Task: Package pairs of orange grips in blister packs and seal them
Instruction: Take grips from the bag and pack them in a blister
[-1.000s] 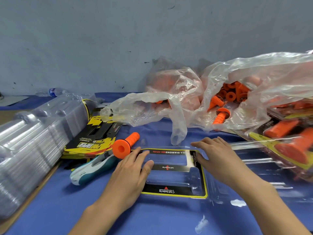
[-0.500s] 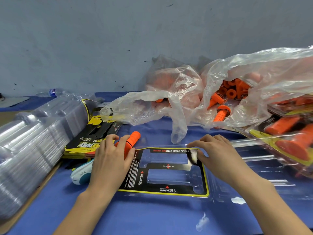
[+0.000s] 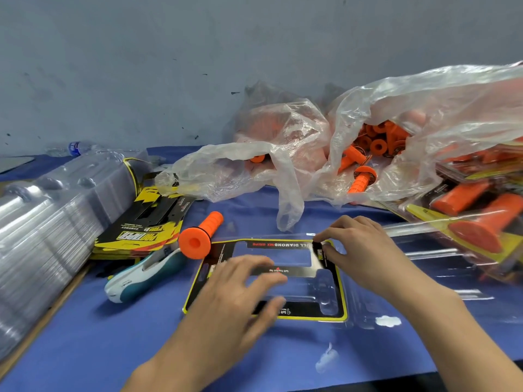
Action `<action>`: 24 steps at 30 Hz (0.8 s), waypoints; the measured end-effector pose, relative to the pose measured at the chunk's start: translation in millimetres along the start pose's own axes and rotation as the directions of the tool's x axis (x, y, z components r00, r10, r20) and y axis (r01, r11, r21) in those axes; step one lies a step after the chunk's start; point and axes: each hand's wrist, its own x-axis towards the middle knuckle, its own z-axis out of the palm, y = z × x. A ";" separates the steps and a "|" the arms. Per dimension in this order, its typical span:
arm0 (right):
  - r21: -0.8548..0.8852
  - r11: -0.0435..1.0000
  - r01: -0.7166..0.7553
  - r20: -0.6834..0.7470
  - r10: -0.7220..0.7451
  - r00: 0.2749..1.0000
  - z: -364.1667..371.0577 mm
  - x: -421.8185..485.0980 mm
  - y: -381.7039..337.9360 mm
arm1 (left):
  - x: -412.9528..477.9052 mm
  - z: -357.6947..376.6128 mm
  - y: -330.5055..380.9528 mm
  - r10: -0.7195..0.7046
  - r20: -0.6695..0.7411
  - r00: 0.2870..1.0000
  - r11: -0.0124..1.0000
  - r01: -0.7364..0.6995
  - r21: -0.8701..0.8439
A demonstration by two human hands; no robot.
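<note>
The left hand (image 3: 226,301), over the orange grip (image 3: 199,236) half a second ago, now lies flat, fingers extended, on the printed card (image 3: 311,313) in the clear blister pack (image 3: 424,267). The right hand (image 3: 359,250) pinches the card's far right corner. The grip rests free on the blue table (image 3: 113,335), just beside the card's far left corner.

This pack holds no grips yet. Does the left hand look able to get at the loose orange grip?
Probably yes: the left hand rests empty on the card insert, and the loose orange grip lies uncovered just beyond it, nothing between.
</note>
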 end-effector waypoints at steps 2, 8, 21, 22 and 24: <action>-0.003 1.000 -0.010 -0.010 0.010 1.000 -2.4 -3.3 1.7 | 1.6 5.1 21.4 0.165 0.007 0.986 0.986 -0.165 0.032; 0.002 1.000 0.019 -0.019 -0.019 1.000 -11.3 -9.9 6.4 | 13.8 21.9 54.3 0.285 0.129 0.950 0.950 -0.298 0.095; 0.046 0.989 0.137 -0.037 -0.136 0.990 -11.0 -1.3 18.6 | 17.2 28.1 57.5 0.176 0.074 0.982 0.984 -0.178 0.021; 0.049 0.989 0.137 -0.031 -0.136 0.990 -10.5 -2.1 19.3 | 14.4 22.9 50.7 0.119 0.054 0.991 0.993 -0.119 -0.004; 0.050 0.990 0.134 -0.010 -0.134 0.991 -10.4 -4.0 20.8 | 6.4 11.5 32.4 -0.087 0.003 0.996 0.996 0.087 -0.037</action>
